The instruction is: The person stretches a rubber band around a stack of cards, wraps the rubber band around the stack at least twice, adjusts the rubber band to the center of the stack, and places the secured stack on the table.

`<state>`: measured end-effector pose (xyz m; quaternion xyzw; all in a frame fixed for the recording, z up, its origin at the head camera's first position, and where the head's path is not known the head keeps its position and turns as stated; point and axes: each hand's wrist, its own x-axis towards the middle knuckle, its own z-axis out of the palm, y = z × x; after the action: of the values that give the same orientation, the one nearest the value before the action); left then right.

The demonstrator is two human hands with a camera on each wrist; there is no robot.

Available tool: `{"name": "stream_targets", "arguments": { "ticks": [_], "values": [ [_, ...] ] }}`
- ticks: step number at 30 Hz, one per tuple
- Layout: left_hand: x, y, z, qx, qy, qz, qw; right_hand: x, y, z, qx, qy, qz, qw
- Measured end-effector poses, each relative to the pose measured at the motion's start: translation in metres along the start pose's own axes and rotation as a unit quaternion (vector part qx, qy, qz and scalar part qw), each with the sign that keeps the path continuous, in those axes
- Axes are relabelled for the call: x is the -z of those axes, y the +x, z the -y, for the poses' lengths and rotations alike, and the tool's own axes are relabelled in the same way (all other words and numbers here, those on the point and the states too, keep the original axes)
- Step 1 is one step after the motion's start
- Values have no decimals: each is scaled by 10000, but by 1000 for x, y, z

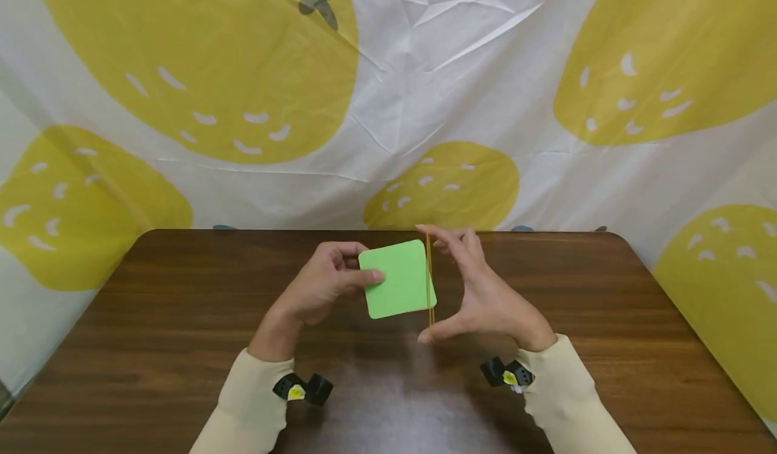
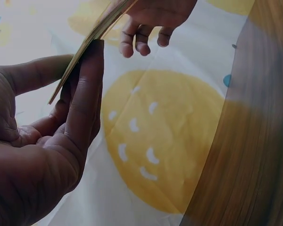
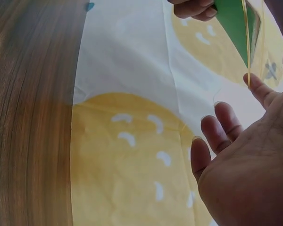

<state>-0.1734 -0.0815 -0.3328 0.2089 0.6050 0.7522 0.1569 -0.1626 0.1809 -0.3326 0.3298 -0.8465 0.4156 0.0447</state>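
Between its thumb on the front and fingers behind, my left hand (image 1: pixel 324 282) pinches a thin stack of square, round-cornered green cards (image 1: pixel 397 285). Edge-on in the left wrist view, the card stack (image 2: pixel 92 37) shows thin layers. My right hand (image 1: pixel 485 292) has thumb and forefinger spread wide apart, with a yellow rubber band (image 1: pixel 429 272) stretched between their tips. The band passes around the right end of the cards. In the right wrist view, the rubber band (image 3: pixel 248 42) hooks on the forefinger tip beside the green cards, while the other fingers (image 3: pixel 216 134) are loosely bent.
Both hands are held above a dark brown wooden table (image 1: pixel 182 346). Behind it hangs a white cloth (image 1: pixel 400 103) with large yellow fruit prints. A small black camera (image 1: pixel 303 388) sits on the left sleeve, and another camera (image 1: pixel 508 374) on the right.
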Motion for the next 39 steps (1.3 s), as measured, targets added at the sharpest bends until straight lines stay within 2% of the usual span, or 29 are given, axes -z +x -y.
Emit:
{"name": "stream_targets", "arguments": {
  "ticks": [10, 16, 24, 29, 35, 37, 39],
  "values": [
    [-5, -2, -1, 163, 82, 454, 9988, -3, -1, 5, 73, 13, 122, 9999],
    [-5, -2, -4, 77, 33, 368, 9993, -4, 0, 6, 88, -21, 102, 9999],
    [-1, -4, -5, 180, -14, 394, 9991, -5, 1, 5, 306, -137, -170, 9993],
    [-2, -4, -5, 139, -81, 415, 9990, -6, 2, 5, 329, 74, -144, 9993],
    [-6, -2, -3, -189, -348, 171, 9991, -9, 1, 3, 209, 533, 46, 9983],
    [-7, -2, -2, -323, -453, -94, 9984, -10, 0, 2, 176, 568, 157, 9981],
    [-7, -1, -2, -394, -559, -503, 9964, -10, 0, 2, 224, 528, 306, 9979]
  ]
}}
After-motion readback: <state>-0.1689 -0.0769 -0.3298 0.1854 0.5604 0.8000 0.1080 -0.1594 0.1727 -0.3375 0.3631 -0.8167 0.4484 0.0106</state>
